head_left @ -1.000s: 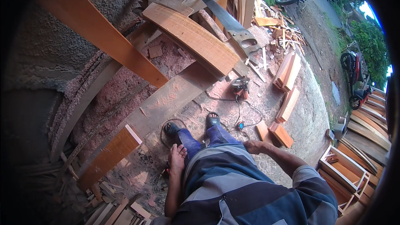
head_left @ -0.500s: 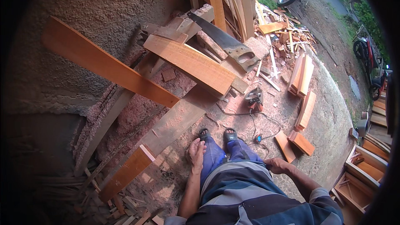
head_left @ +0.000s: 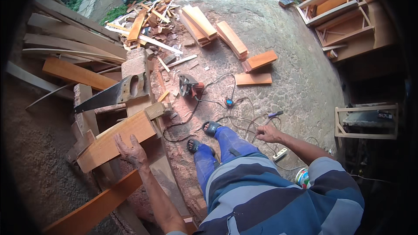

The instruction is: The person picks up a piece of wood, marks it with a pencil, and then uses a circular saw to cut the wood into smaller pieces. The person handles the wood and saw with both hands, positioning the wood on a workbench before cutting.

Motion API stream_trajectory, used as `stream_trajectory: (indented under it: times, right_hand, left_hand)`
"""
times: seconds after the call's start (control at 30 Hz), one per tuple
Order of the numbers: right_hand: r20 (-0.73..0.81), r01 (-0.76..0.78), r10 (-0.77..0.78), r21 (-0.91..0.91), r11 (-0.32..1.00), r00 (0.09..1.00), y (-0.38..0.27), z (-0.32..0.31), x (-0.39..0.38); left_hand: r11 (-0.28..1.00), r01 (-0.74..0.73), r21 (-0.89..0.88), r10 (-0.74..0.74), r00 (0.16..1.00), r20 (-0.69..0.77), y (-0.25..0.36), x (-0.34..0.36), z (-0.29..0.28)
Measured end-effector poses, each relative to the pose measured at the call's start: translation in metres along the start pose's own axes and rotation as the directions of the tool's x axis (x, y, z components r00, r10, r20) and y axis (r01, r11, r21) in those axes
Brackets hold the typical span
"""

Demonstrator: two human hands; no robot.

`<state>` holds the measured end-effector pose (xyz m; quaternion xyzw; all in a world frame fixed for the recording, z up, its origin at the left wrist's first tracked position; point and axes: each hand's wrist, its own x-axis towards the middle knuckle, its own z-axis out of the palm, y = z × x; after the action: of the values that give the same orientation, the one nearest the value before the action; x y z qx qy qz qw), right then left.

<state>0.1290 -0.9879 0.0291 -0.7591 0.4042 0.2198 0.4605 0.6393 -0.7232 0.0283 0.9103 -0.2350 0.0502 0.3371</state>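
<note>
My left hand (head_left: 132,151) is open, thumb and fingers apart, at the near edge of a thick orange-brown board (head_left: 114,141); whether it touches the wood, I cannot tell. That board lies across a rough timber bench (head_left: 163,176). Just beyond it rests a handsaw (head_left: 106,96) with a wooden handle. Off to my right side, my right hand (head_left: 268,134) hangs over the floor with its fingers curled in and nothing visible in them. A long curved board (head_left: 98,204) leans near my left forearm.
A circular saw (head_left: 190,87) sits on the floor, its cable looping near my sandalled feet. Stacked cut boards (head_left: 231,39) stand ahead, beside a heap of offcuts (head_left: 150,21). On the right are a power strip (head_left: 280,154), a tin (head_left: 302,177) and wooden frames (head_left: 335,11).
My view and body have turned to the right. My left hand has moved from beside my leg out to the thick board. My right hand has swung away from my hip.
</note>
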Motion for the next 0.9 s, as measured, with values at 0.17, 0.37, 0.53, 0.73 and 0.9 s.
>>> stream_trajectory:
  times: [0.17,0.37,0.53,0.73,0.9]
  right_hand:
    - [-0.267,-0.36,0.494,0.423,0.832,0.828,0.088,0.092,-0.062]
    - [0.15,-0.62,0.837,0.741,0.257,0.526,0.139,0.223,-0.149]
    - [0.099,-0.587,0.777,0.715,0.38,0.622,0.171,0.254,-0.148]
    - [0.061,-0.299,0.796,0.942,0.154,0.602,0.241,0.192,-0.141]
    - [0.121,-0.312,0.845,0.948,0.056,0.52,0.283,0.203,-0.18]
  left_hand:
    - [0.963,-0.017,0.27,-0.088,0.925,0.37,0.004,0.017,0.061]
    - [0.867,-0.06,0.495,-0.147,0.918,0.369,-0.005,0.002,0.101]
    - [0.824,-0.059,0.563,-0.215,0.887,0.408,-0.01,0.005,0.109]
    - [0.668,-0.174,0.723,-0.22,0.882,0.416,0.025,0.004,0.123]
    - [0.587,-0.319,0.744,-0.052,0.903,0.427,0.083,-0.006,0.15]
